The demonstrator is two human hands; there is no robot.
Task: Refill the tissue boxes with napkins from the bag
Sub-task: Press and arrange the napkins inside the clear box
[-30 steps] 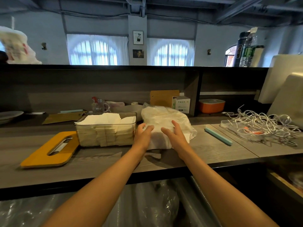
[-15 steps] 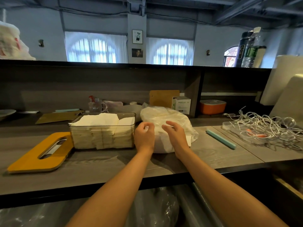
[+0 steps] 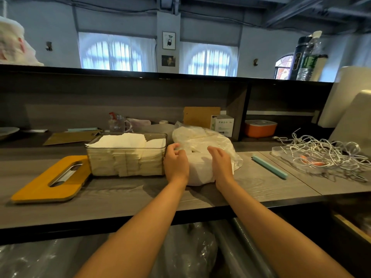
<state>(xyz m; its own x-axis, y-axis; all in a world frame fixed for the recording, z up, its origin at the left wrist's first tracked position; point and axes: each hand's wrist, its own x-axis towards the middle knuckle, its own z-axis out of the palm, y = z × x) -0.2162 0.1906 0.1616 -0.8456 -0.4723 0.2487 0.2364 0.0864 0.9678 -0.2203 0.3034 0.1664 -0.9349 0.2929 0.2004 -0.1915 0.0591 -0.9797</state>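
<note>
Grip: left hand (image 3: pixel 176 163) and right hand (image 3: pixel 220 162) curl into the napkin bag (image 3: pixel 202 145), probably to open it
Tissue box (image 3: pixel 126 155): just left, lid (image 3: pixel 48 180) off on the worktop (image 3: pixel 251 189); ready for filling

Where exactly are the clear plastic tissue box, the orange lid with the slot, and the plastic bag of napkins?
Clear plastic tissue box (image 3: pixel 124 164): head view, on its front wall.
Orange lid with the slot (image 3: pixel 38 188): head view, on its near flat face.
Plastic bag of napkins (image 3: pixel 200 137): head view, on its upper bulge.
</note>
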